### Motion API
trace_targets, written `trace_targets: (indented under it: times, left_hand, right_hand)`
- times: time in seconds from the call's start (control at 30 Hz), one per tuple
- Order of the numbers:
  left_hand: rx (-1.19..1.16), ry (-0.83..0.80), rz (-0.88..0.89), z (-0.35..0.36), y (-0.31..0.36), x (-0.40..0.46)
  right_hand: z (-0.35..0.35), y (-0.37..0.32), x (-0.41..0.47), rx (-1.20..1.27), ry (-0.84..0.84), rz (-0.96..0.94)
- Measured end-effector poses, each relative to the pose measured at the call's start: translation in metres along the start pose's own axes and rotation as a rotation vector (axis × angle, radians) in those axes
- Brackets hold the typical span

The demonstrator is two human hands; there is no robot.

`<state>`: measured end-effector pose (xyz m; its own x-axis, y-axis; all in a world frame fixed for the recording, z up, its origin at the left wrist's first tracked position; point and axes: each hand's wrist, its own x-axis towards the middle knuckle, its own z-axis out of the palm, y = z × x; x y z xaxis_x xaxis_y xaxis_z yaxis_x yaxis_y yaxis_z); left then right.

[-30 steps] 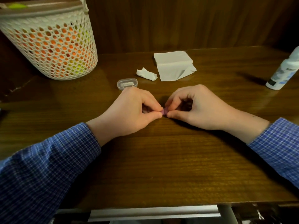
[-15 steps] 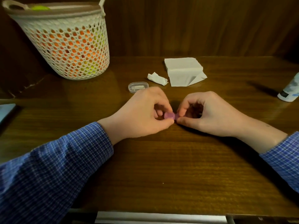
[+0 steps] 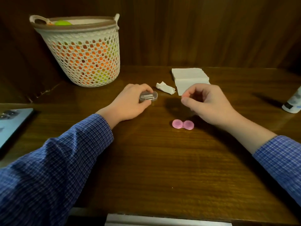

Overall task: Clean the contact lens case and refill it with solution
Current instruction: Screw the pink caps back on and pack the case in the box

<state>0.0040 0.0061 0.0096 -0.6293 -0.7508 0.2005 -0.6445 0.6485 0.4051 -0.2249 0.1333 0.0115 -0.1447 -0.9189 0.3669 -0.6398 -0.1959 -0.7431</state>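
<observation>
The pink contact lens case (image 3: 182, 124), two joined round wells with caps on, lies alone on the wooden table (image 3: 154, 168) near the middle. My left hand (image 3: 130, 101) has reached back and grips a small clear plastic box (image 3: 148, 96) between fingers and thumb. My right hand (image 3: 206, 103) hovers above and behind the case with curled fingers, thumb and forefinger close together, holding nothing that I can see. The white solution bottle (image 3: 293, 103) stands at the right edge, partly cut off.
A folded white tissue stack (image 3: 189, 77) and a crumpled tissue piece (image 3: 165, 88) lie behind my hands. A white mesh basket (image 3: 83, 51) with orange and green contents stands back left. A grey-blue flat device (image 3: 11, 123) lies at the left edge.
Both hands let go of the pink case, which now lies on the table. My left hand moved back to the clear box and took hold of it; my right hand lifted away.
</observation>
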Motion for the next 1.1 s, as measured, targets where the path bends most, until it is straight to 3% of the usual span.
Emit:
trace_targets:
  times: [0.07,0.17,0.27,0.4,0.53,1.1]
  left_hand:
    - [-0.001,0.039,0.007,0.0,0.003,-0.002]
    - [-0.217,0.125,0.03,0.0,0.019,-0.013]
    - [-0.452,0.07,0.06,0.007,0.043,-0.026]
    - [-0.572,-0.003,0.067,0.015,0.06,-0.03]
    - [-0.674,0.008,0.013,0.015,0.058,-0.029]
    - [-0.744,-0.027,0.025,0.012,0.063,-0.034]
  right_hand:
    - [0.004,0.0,0.0,-0.036,0.019,-0.038]
    - [0.004,0.0,-0.006,-0.117,0.059,-0.094]
    - [0.0,-0.004,-0.011,-0.138,0.11,-0.209]
    - [-0.005,-0.006,-0.013,-0.202,0.058,-0.438]
    - [-0.011,-0.006,-0.014,-0.225,-0.003,-0.516]
    - [-0.014,-0.019,-0.02,-0.366,0.002,-0.609]
